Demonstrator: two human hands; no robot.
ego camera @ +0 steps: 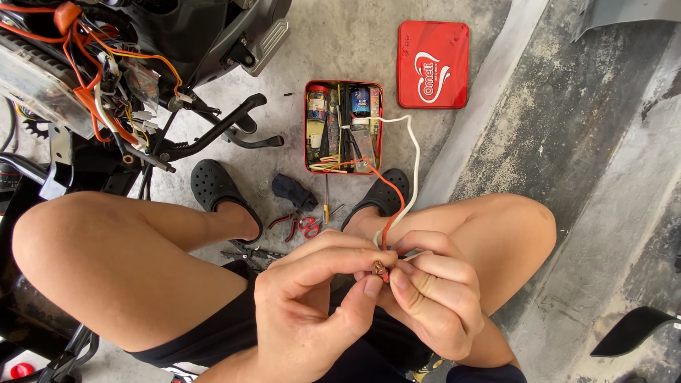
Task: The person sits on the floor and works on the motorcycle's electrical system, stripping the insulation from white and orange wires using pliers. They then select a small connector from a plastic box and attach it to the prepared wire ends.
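Bright even daylight, soft shadows, sharp focus throughout, wide-angle bending at edges.

Both hands meet low in the middle, above the lap: the left hand (312, 298) and the right hand (425, 291) touch at the fingertips, a small terminal (379, 268) between them. Two wires (397, 198) run from there up to the open tin (343, 128) on the floor (340, 42), beyond the feet. The lid (433, 64) lies just right of the tin, farther off. Pliers (301, 225) lie on the floor between the feet. The motorcycle (106, 78) stands at far left.
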